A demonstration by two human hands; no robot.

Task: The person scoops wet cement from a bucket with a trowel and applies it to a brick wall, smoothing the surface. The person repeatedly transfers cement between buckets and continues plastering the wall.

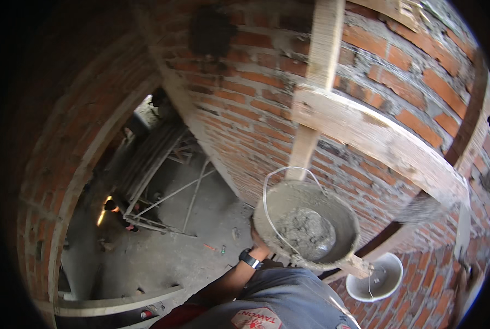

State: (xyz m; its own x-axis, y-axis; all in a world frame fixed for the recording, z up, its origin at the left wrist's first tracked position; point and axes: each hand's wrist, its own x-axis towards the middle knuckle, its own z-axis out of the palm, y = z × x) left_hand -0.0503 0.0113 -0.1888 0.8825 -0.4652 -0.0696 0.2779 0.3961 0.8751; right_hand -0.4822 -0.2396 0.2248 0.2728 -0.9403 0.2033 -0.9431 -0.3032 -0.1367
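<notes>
Against the left side of a mortar-caked bucket (pixel 346 216), my left hand (pixel 259 241) grips its wall, mostly hidden behind it. Grey wet mortar (pixel 309 233) lies in the bottom, and the thin wire handle (pixel 265 192) stands up over the rim. At the far right my right hand (pixel 464 288) is closed around the handle of a trowel (pixel 462 233), its blade pointing up. A second, pale bucket (pixel 387 285) with a wire handle hangs or stands lower down, to the right of the first; its support is hidden.
Wooden scaffold timbers, an upright (pixel 324 49) and a crosspiece (pixel 376 131), stand before the brick wall (pixel 245 82). Far below on the left lies a concrete floor (pixel 201 247) with a scaffold frame (pixel 171 183) and a blurred person (pixel 111 205) near a bright light.
</notes>
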